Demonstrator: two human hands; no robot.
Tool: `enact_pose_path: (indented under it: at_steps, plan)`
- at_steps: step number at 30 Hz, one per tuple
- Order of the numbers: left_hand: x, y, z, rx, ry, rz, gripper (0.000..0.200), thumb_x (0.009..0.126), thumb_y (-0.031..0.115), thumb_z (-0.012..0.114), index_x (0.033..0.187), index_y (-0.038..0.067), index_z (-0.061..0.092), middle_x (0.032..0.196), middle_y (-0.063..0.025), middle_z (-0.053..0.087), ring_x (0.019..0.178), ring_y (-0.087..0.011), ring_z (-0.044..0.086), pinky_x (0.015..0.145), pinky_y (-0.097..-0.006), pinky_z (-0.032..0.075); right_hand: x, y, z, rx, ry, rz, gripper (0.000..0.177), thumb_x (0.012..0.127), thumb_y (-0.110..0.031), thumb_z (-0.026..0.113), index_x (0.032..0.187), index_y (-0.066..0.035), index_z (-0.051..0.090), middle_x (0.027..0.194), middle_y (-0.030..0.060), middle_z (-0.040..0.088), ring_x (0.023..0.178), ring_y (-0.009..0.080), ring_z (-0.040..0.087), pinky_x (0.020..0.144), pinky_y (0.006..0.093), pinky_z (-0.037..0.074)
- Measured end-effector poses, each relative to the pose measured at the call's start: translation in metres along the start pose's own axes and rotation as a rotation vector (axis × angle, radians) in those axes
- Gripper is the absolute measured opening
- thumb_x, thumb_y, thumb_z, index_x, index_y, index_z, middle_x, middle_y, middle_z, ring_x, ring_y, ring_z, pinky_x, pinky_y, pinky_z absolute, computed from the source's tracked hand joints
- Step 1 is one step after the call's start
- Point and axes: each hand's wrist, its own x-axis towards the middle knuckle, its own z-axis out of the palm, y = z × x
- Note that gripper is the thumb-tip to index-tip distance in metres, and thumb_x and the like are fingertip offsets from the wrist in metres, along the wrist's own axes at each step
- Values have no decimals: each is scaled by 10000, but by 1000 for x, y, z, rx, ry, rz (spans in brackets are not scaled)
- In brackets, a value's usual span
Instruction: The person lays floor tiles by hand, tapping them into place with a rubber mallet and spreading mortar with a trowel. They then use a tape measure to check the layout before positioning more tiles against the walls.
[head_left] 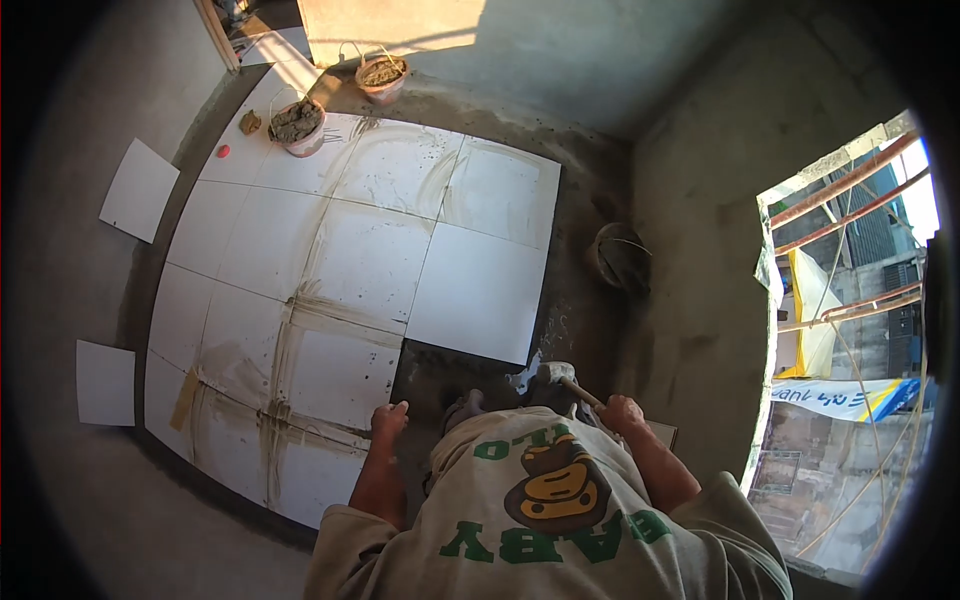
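Observation:
My right hand [622,414] is wrapped round the wooden handle of a mallet [583,391]. Its pale, dirty head points forward, just beyond my shirt and near the corner of a white tile. My left hand [390,418] is curled closed above the edge of a laid tile, and I see nothing in it. In front of me lies a clean white floor tile [478,290], next to tiles streaked with grey mortar [368,262]. Dark bare floor [435,374] shows between my hands.
Two buckets of mortar, one on the tiles [306,142] and one by the far wall [382,88], stand ahead. A dark bucket [622,258] sits near the right wall. Loose white tiles [140,190] lean at the left wall. A window opening [845,300] is at the right.

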Motion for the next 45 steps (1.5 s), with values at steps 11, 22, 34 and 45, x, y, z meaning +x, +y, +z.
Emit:
enact_pose_path:
  at_steps: [11, 22, 34, 45]
  plan:
    - [10, 17, -10, 44, -41, 31, 355, 777, 312, 593, 752, -41, 597, 633, -82, 607, 538, -164, 577, 542, -308, 461, -9, 52, 3, 190, -73, 231, 464, 814, -439, 523, 894, 0, 650, 774, 166, 649, 785, 291, 640, 715, 385, 512]
    - [13, 50, 24, 75, 44, -24, 366, 762, 339, 592, 734, -26, 603, 642, -94, 616, 547, -176, 584, 563, -318, 469, 55, 84, -19, 362, -76, 276, 442, 827, -402, 515, 754, 16, 638, 589, 122, 620, 511, 218, 627, 499, 335, 526]
    - [-47, 127, 155, 235, 163, -214, 394, 761, 382, 575, 704, -6, 614, 614, -91, 603, 562, -190, 582, 564, -324, 447, 333, 147, -60, 213, -280, 130, 417, 820, -346, 480, 937, 32, 613, 844, 215, 634, 805, 335, 636, 730, 398, 516]
    - [9, 263, 377, 55, -183, -249, 325, 831, 280, 549, 957, -10, 623, 755, -57, 630, 658, -112, 593, 631, -244, 476, 473, 178, -27, 121, -198, -6, 444, 805, -363, 529, 1021, 25, 541, 957, 241, 597, 915, 386, 576, 777, 454, 456]
